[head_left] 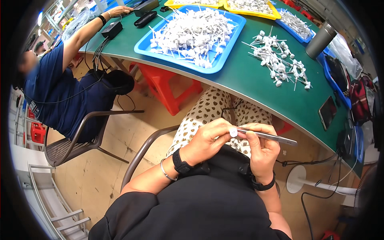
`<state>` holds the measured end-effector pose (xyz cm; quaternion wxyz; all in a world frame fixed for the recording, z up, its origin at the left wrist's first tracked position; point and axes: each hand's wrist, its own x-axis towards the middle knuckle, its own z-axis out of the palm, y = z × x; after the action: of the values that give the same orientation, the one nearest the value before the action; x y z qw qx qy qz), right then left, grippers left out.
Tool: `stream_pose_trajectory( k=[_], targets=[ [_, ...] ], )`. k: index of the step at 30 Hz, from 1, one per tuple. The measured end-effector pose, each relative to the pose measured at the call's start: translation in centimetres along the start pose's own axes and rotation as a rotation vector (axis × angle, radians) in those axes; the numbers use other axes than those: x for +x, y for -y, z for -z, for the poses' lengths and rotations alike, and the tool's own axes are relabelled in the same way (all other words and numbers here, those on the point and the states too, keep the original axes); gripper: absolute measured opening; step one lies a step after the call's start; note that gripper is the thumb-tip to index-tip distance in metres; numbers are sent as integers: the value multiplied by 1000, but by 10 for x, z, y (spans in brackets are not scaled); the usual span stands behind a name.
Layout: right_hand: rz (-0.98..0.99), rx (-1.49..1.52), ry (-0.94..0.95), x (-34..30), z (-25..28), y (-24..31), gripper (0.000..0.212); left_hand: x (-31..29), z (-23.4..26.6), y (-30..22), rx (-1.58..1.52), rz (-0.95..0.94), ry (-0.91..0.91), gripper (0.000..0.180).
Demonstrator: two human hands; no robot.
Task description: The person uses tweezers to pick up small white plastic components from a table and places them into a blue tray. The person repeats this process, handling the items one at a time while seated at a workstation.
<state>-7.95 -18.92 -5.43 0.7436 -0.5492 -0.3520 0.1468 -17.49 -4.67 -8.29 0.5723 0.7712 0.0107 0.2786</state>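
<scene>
Above my lap, my left hand [206,140] pinches a small white plastic part [233,132] with a round end. My right hand [262,152] is closed around metal tweezers [282,139], whose tips point left and meet the white part. Fingers partly hide the tips and the rest of the part. On the green table [236,82] ahead, a blue tray [141,49] is heaped with similar white parts [196,32] with thin grey stems. A loose group of the same parts [276,58] lies directly on the table to the right.
Yellow trays [276,15] and another blue tray [310,39] hold more parts. A grey metal bottle [321,40] and a phone [327,113] are at the right. A person [76,88] sits at the left, reaching over the table. A red stool [170,90] stands underneath.
</scene>
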Motion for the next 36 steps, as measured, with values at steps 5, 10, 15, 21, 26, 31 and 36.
stream_pose_trajectory(
  k=[5, 10, 15, 21, 26, 31, 36],
  targets=[
    [9, -86, 2, -2, 1, -2, 13, -1, -1, 1, 53, 2, -15, 16],
    [34, -113, 4, -1, 0, -2, 12, 1, 0, 0, 117, -51, -13, 15],
    [34, -133, -5, -1, -1, -1, 11, -1, -1, 3, 134, -61, -15, 15],
    [-9, -102, -28, -1, -2, 0, 9, -1, -1, 2, 109, -55, -19, 16],
    [-3, -70, -26, -1, -1, 0, 8, -3, -1, 1, 108, -38, -6, 18],
    [4, -61, -23, -1, -1, 0, 7, -4, -1, 0, 91, -11, -14, 19],
    [51, -267, 48, -3, 1, 4, 7, -4, -2, 1, 109, -21, -25, 21]
  ],
)
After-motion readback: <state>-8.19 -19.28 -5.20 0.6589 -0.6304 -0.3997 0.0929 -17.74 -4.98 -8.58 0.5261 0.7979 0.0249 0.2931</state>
